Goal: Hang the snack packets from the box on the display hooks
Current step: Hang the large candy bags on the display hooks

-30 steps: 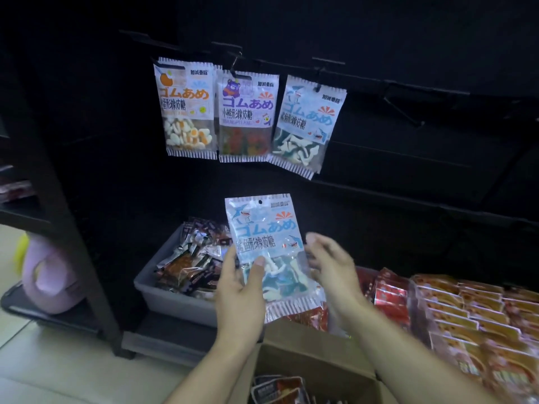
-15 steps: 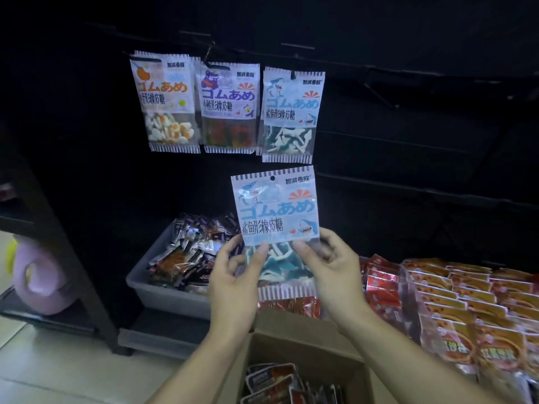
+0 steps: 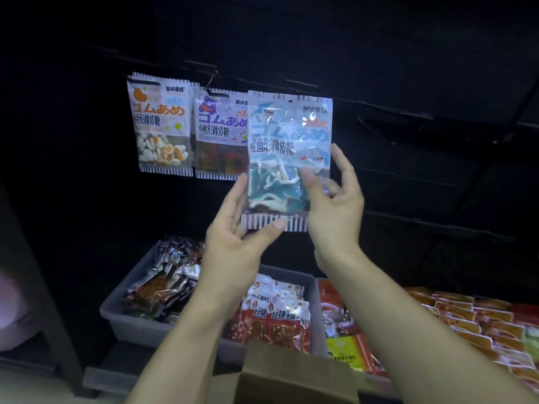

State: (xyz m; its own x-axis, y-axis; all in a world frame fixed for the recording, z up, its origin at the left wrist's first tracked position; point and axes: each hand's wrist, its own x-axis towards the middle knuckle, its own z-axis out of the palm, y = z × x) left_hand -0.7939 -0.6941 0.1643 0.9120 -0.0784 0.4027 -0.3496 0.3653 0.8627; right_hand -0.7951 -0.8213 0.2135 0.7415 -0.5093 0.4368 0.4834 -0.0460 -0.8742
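Shark gummy packet [image 3: 287, 158] is held upright before the dark display wall, gripped at its 7 o'clock corner by the left hand [image 3: 236, 228] and pinched at 4 o'clock by the right hand [image 3: 332, 199], overlapping the bear packet [image 3: 218, 135].

head view, close, seemingly facing shelving [image 3: 408, 118]

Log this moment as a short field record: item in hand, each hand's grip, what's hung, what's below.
item: shark gummy packet, upright, raised in front of the display
left hand: grips the packet's bottom left corner
right hand: pinches the packet's right side
hung: egg gummy packet, bear gummy packet
below: grey bin of dark snack packets; cardboard box
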